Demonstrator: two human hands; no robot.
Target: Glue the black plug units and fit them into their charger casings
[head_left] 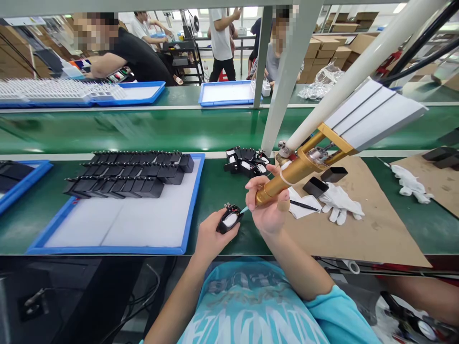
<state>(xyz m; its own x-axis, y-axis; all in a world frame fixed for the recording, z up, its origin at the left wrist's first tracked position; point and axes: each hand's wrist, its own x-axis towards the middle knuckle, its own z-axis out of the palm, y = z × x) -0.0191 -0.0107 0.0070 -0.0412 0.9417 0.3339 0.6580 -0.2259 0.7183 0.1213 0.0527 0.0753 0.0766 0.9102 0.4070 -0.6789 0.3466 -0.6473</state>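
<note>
My left hand (212,235) is closed around a small black device housing (229,219) with a white part and thin wires showing in its top. My right hand (268,209) grips a gold-coloured dispensing gun (278,187), held slanting up to the right. The pale nozzle (245,209) of the gun points down-left and meets the edge of the housing, though exact contact is hard to make out. Just beyond my hands lies a cluster of similar black parts (246,161) with white pieces in them.
To the left, a blue-rimmed tray (118,250) holds rows of black housings (125,174). Brown cardboard (373,234) on the right carries white gloves (342,201), black tweezers (304,205) and black open cases (315,187). A metal post (283,81) rises ahead; several people work beyond the conveyor belt (143,128).
</note>
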